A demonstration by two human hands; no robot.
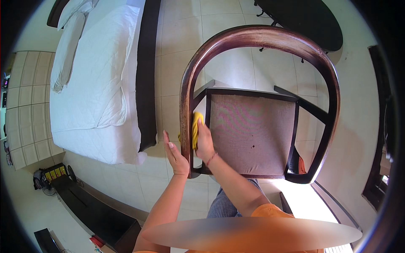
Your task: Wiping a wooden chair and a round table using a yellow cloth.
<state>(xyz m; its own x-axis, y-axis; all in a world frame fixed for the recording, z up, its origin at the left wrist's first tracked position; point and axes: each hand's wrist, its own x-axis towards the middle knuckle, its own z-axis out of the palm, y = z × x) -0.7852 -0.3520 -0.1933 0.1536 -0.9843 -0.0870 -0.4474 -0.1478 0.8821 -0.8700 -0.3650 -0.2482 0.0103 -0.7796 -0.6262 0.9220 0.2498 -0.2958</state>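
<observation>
A dark wooden armchair with a curved, worn top rail (259, 34) and a brown fabric seat (253, 132) stands before me. My right hand (205, 140) presses a yellow cloth (196, 129) against the inner side of the left armrest (186, 126). A bit of yellow shows on the armrest's outer side too. Just outside that armrest is my left hand (177, 158), fingers apart and pointing away from me, its wrist close to the armrest's near end. I see nothing held in it. Small dark holes mark the seat fabric.
A bed with white bedding (95, 95) stands at the left, a dark oval table (307, 22) beyond the chair. A long dark low cabinet (95, 202) runs along the lower left. The pale wall (351, 126) is at the right, above a tiled floor (177, 72).
</observation>
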